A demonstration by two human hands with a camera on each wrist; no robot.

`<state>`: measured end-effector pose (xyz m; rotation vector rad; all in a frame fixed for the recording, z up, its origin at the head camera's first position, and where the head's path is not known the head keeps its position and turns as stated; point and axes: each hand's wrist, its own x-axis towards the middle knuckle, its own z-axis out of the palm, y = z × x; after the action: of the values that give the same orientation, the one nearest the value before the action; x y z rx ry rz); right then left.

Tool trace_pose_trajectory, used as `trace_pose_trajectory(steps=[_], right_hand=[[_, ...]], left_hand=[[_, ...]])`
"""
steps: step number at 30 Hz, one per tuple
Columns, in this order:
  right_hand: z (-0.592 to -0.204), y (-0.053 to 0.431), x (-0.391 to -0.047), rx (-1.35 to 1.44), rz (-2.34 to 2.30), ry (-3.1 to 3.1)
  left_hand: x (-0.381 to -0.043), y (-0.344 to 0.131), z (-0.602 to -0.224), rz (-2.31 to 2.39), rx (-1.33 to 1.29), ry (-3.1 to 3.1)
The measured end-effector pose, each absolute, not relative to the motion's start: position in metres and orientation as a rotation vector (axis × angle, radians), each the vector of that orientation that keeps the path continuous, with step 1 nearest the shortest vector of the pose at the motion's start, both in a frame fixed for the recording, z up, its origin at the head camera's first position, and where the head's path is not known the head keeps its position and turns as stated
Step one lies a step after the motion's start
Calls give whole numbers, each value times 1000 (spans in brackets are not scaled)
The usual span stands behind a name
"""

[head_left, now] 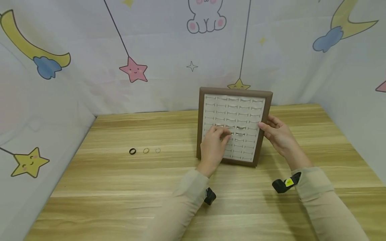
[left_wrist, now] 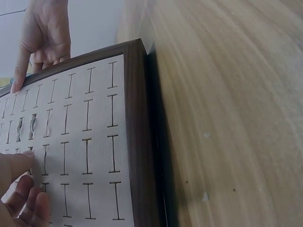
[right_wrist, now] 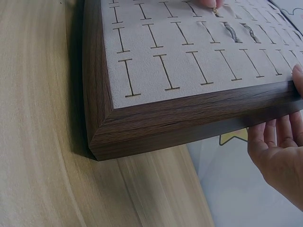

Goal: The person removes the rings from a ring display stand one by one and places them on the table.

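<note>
A ring display board (head_left: 251, 140) with a dark wood frame and pale slotted padding stands tilted up on the table. My left hand (head_left: 213, 144) is at its middle rows, thumb and forefinger pinching a small gold ring (right_wrist: 215, 10) at a slot. Beside those fingertips, two silver rings (head_left: 240, 128) sit in neighbouring slots, their patterned bands showing in both wrist views. My right hand (head_left: 278, 135) grips the board's right edge, thumb on the front and fingers behind the frame (right_wrist: 199, 120). In the left wrist view, the left fingers (left_wrist: 16, 165) hide part of the slots.
To the left on the wooden table (head_left: 120, 187) lie a black ring (head_left: 132, 151), a gold ring (head_left: 146, 150) and a thin pale ring (head_left: 158, 150) in a row. A printed cloth (head_left: 163, 43) hangs behind the board and along both sides.
</note>
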<state>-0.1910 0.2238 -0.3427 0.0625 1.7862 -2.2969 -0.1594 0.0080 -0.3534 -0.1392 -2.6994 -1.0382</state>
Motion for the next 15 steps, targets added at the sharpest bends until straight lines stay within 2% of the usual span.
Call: trace_pose_trajectory(steps=[15], right_hand=[[-345,223,-192,36,-2350,1755]], left_hand=[[-159,3,-354,-1100,-184,-2675]])
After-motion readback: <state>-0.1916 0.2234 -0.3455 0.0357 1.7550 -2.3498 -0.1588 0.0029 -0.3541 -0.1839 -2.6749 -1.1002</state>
